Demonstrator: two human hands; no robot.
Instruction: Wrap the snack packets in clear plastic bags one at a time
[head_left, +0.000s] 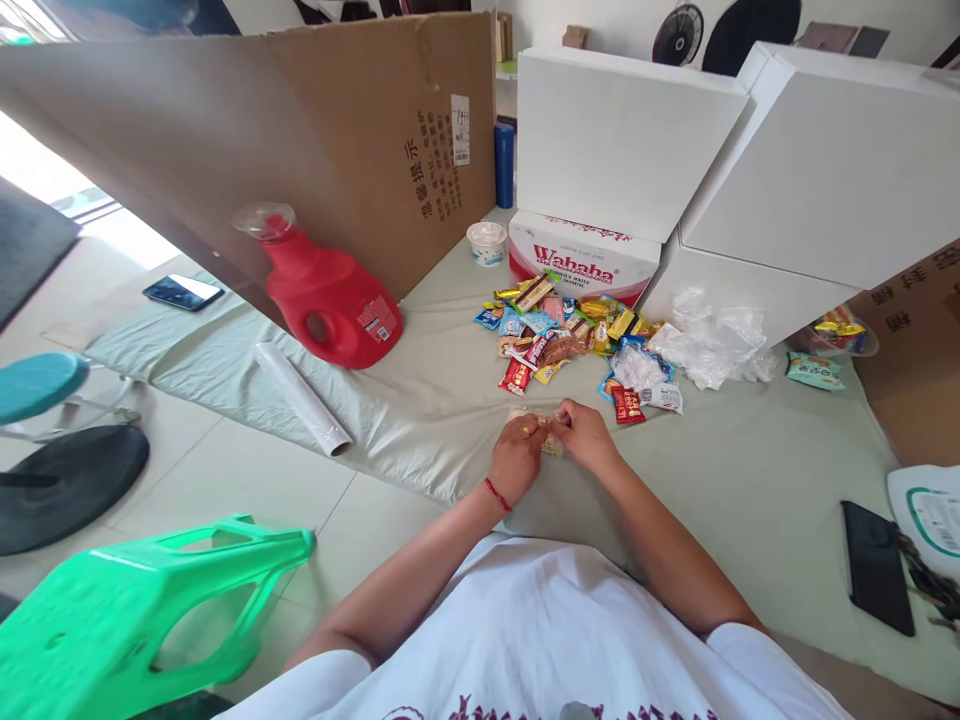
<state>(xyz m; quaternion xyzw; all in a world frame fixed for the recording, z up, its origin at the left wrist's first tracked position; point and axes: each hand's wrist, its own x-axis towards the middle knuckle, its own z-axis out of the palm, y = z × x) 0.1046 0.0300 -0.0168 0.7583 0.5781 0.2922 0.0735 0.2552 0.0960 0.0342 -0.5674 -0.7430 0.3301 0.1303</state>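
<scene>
My left hand (516, 455) and my right hand (583, 435) meet over a pale green mat (750, 480), both pinched on a small clear bag with snacks inside (546, 428). A red cord circles my left wrist. Just beyond the hands lies a pile of small colourful snack packets (570, 335). Crumpled clear plastic bags (709, 345) lie to the right of the pile.
A red detergent jug (326, 295) and a white roll (304, 397) lie at left. A Wahaha carton (581, 260), white boxes (817, 150) and a cardboard sheet (300, 130) stand behind. A green stool (142, 610) is at lower left, phones (876, 565) (182, 291) lie either side.
</scene>
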